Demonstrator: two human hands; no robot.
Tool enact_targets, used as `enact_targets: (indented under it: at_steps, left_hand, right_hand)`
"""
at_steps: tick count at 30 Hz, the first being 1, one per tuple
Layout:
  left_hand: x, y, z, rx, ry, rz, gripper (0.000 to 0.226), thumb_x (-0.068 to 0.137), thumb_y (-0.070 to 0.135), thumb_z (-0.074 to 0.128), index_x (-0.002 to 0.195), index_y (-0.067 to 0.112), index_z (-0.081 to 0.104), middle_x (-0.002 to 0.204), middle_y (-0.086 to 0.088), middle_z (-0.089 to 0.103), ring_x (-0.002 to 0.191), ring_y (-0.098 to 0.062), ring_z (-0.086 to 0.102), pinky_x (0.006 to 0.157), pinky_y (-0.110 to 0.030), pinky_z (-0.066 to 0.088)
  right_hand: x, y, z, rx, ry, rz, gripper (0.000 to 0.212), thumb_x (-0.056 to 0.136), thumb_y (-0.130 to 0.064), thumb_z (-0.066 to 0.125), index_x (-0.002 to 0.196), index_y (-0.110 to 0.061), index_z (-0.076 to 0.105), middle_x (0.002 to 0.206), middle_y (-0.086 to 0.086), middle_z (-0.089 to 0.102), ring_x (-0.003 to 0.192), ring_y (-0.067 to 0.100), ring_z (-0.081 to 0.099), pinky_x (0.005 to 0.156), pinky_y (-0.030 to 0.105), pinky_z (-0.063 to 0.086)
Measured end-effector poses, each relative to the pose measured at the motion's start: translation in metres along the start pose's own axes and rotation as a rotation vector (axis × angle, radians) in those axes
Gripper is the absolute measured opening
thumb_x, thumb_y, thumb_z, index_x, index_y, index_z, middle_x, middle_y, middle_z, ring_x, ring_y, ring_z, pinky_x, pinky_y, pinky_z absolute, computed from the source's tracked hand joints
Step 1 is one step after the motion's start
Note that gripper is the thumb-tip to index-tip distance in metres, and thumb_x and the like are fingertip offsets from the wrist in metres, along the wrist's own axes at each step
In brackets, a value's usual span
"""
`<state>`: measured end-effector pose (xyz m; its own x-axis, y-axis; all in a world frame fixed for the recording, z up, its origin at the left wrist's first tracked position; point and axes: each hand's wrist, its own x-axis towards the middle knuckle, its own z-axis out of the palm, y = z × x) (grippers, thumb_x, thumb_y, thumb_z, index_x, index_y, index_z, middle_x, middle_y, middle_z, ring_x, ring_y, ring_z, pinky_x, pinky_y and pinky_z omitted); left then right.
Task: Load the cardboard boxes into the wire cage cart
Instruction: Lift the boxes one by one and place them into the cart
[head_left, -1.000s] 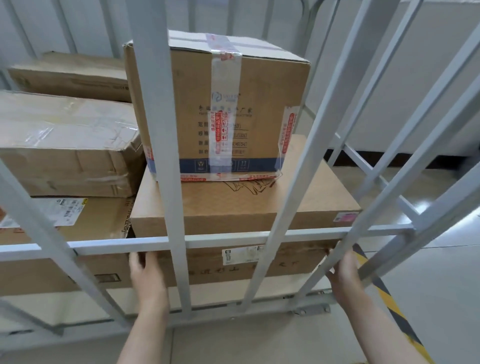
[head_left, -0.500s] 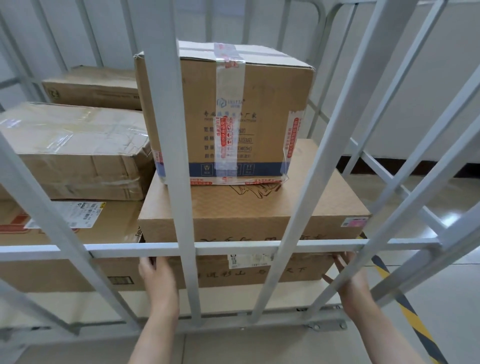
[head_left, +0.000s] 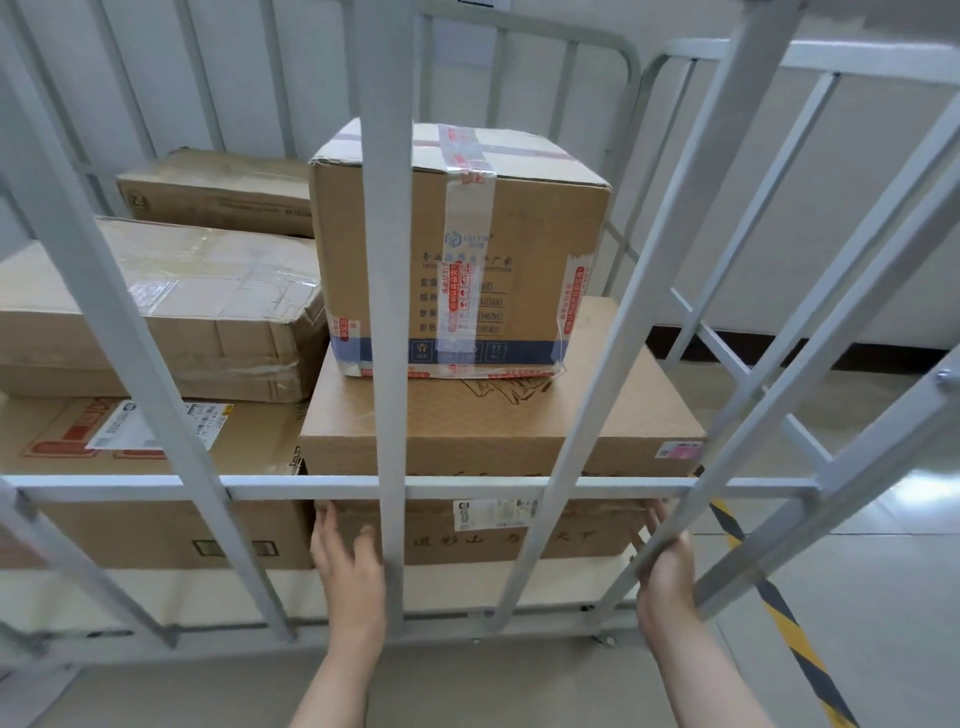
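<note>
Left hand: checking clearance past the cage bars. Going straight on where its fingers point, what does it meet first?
The left hand meets the front of the wide bottom box, just under the horizontal cage bar; its fingertips seem to touch it, though depth is unclear.

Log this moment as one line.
left hand: flat on wide box front | right hand: at its right corner | taped box: stacked on top

Behind the white bars of the wire cage cart (head_left: 311, 488), a taped box (head_left: 519, 228) sits on a wide cardboard box (head_left: 493, 421) at centre; the left hand (head_left: 348, 566) lies flat on its front; the right hand (head_left: 665, 566) touches its right end; other boxes (head_left: 208, 291) are stacked at left.
</note>
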<state>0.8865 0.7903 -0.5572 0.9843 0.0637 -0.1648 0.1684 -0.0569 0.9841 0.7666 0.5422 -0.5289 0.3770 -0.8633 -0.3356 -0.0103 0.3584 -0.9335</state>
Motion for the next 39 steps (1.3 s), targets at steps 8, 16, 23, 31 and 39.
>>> enact_targets:
  at_steps: [8, 16, 23, 31, 39]
  left_hand:
    - [0.001, 0.004, -0.014, 0.028, 0.113, -0.015, 0.041, 0.103, 0.021, 0.038, 0.143, 0.025, 0.044, 0.147, 0.004, 0.043, 0.137, -0.02, 0.038, 0.11, -0.042, 0.031]
    - [0.023, 0.022, -0.02, 0.113, 0.166, 0.269, 0.032, 0.102, 0.016, 0.043, 0.13, 0.022, 0.056, 0.151, 0.008, 0.038, 0.142, -0.01, 0.022, 0.119, -0.044, 0.015]
    - [0.005, 0.034, -0.025, 0.535, -0.133, 0.259, 0.033, 0.095, 0.01, 0.054, 0.125, 0.02, 0.06, 0.157, -0.006, 0.016, 0.147, -0.023, 0.009, 0.12, -0.045, 0.017]
    - [-0.017, 0.116, -0.072, 0.739, -0.749, 0.076, 0.04, 0.092, 0.041, 0.056, 0.13, 0.05, 0.045, 0.137, 0.018, 0.05, 0.13, -0.002, 0.044, 0.113, -0.028, 0.034]
    - [-0.026, 0.227, -0.074, 0.984, -0.829, 0.244, 0.035, 0.1, 0.043, 0.045, 0.135, 0.039, 0.05, 0.132, 0.022, 0.054, 0.118, 0.004, 0.051, 0.103, -0.02, 0.041]
  right_hand:
    - [-0.053, 0.059, 0.007, -0.403, 0.448, -0.105, 0.018, 0.099, -0.019, 0.038, 0.095, -0.011, 0.053, 0.102, 0.014, 0.055, 0.084, 0.029, 0.057, 0.075, 0.044, 0.051]
    - [-0.03, 0.02, 0.047, -0.918, 0.102, -0.924, 0.048, 0.082, 0.012, 0.061, 0.127, -0.006, 0.06, 0.136, 0.01, 0.053, 0.128, 0.028, 0.048, 0.108, 0.044, 0.042]
    - [-0.044, -0.025, 0.061, -1.39, -0.132, -0.794, 0.073, 0.092, -0.021, 0.061, 0.153, -0.014, 0.022, 0.159, 0.005, 0.019, 0.149, 0.028, 0.015, 0.118, 0.039, 0.005]
    - [-0.104, -0.082, 0.045, -1.441, -0.554, -0.208, 0.064, 0.096, -0.039, 0.052, 0.151, -0.02, 0.027, 0.157, 0.002, 0.025, 0.136, 0.018, 0.043, 0.112, 0.033, 0.038]
    - [-0.104, -0.196, 0.058, -1.101, -0.509, -0.483, 0.01, 0.1, -0.032, 0.051, 0.105, -0.031, 0.059, 0.098, -0.01, 0.067, 0.087, 0.007, 0.063, 0.071, 0.023, 0.053]
